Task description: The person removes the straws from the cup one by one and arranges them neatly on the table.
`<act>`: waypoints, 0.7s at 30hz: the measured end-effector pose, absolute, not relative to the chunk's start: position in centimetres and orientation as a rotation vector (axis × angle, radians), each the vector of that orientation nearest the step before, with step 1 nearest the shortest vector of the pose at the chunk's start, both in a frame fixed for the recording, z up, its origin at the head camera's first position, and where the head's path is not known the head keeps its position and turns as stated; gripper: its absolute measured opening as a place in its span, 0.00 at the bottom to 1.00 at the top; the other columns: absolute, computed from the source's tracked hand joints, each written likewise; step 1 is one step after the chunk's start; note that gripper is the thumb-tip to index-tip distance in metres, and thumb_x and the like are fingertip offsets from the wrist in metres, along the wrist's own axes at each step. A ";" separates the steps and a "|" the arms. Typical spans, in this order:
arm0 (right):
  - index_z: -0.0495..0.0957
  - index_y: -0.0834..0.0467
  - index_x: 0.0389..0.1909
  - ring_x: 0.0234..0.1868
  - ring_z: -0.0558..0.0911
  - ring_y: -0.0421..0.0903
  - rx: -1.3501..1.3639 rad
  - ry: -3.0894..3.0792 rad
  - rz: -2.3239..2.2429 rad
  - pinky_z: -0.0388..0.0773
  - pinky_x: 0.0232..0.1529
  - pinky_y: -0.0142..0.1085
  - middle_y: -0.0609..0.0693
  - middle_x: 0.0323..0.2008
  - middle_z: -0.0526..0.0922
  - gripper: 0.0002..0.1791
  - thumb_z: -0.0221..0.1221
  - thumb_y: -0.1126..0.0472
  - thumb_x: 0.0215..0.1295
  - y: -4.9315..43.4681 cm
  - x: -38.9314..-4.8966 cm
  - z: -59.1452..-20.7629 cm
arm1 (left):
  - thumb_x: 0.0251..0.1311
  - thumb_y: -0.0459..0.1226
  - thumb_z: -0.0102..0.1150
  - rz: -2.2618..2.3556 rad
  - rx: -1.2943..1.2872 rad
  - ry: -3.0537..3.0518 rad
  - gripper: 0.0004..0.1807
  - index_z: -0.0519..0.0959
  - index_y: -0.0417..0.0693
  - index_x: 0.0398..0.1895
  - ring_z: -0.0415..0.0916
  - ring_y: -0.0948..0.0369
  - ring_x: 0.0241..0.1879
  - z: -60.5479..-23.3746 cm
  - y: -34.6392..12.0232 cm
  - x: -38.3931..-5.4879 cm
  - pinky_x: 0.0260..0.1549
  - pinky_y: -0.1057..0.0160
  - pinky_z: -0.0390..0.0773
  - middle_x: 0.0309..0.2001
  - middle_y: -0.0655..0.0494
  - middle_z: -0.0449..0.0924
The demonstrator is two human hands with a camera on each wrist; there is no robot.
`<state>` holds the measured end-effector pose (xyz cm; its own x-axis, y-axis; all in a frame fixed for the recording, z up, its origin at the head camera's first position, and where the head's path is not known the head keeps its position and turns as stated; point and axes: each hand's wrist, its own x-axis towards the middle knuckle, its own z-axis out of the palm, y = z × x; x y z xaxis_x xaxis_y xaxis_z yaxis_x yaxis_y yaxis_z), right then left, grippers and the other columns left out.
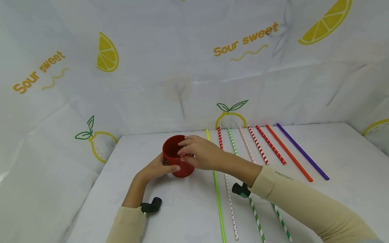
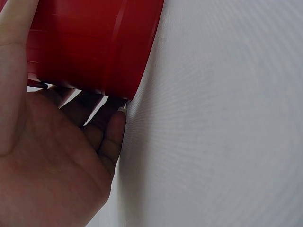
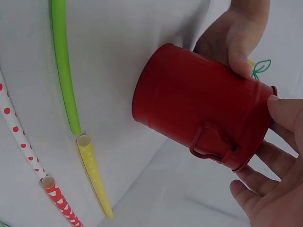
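My left hand [image 1: 159, 167] grips a small red bucket [image 1: 183, 170], with the thumb across its front and the fingers round its side. The bucket's base sits close to the white tabletop, its mouth facing up. A loop and bracket show on its wall in the right wrist view. At the rim, my right hand [image 1: 205, 153] has its other fingers spread over the mouth. Between its thumb and forefinger show two small ring-like ends of straws [image 1: 182, 155]; their length is hidden. In the left wrist view, the fingers [image 2: 111, 146] lie against the bucket near its base.
To the right lie several straws in two rows: a lime green straw [image 1: 217, 202], a red-dotted white straw [image 1: 230, 206], green-striped straws [image 1: 256, 219], an orange straw [image 1: 288, 153] and a purple straw [image 1: 302, 151] among them. A lemon-printed white cloth [image 1: 146, 84] hangs behind the table.
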<state>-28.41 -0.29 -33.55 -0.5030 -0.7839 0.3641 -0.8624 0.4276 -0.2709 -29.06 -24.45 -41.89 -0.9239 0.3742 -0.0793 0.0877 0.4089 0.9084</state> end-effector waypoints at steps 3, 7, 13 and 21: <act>0.86 0.59 0.49 0.62 0.75 0.55 1.454 -2.488 0.638 0.77 0.58 0.44 0.56 0.55 0.83 0.12 0.65 0.63 0.66 -0.2 -28.4 -33.6 | 0.58 0.45 0.71 1.525 0.412 2.392 0.42 0.60 0.51 0.72 0.68 0.52 0.61 -41.9 -24.5 -29.1 0.55 0.52 0.76 0.63 0.53 0.71; 0.86 0.59 0.48 0.60 0.76 0.53 1.445 -2.474 0.661 0.77 0.57 0.42 0.56 0.54 0.83 0.11 0.65 0.65 0.65 0.0 -28.2 -33.7 | 0.58 0.45 0.70 1.533 0.426 2.381 0.41 0.60 0.50 0.72 0.68 0.52 0.61 -41.9 -24.5 -29.1 0.55 0.52 0.76 0.63 0.52 0.71; 0.85 0.60 0.46 0.55 0.79 0.49 1.451 -2.400 0.711 0.76 0.57 0.39 0.51 0.47 0.85 0.09 0.63 0.67 0.66 0.3 -27.9 -33.9 | 0.57 0.45 0.71 1.519 0.402 2.407 0.41 0.61 0.49 0.71 0.68 0.51 0.61 -42.0 -24.5 -29.0 0.54 0.51 0.76 0.62 0.52 0.72; 0.82 0.60 0.44 0.48 0.80 0.46 1.415 -2.390 0.812 0.77 0.53 0.37 0.48 0.42 0.85 0.06 0.59 0.68 0.69 0.6 -27.3 -33.8 | 0.57 0.46 0.71 1.522 0.403 2.409 0.41 0.62 0.48 0.70 0.69 0.51 0.60 -41.9 -24.5 -28.9 0.53 0.51 0.76 0.61 0.51 0.73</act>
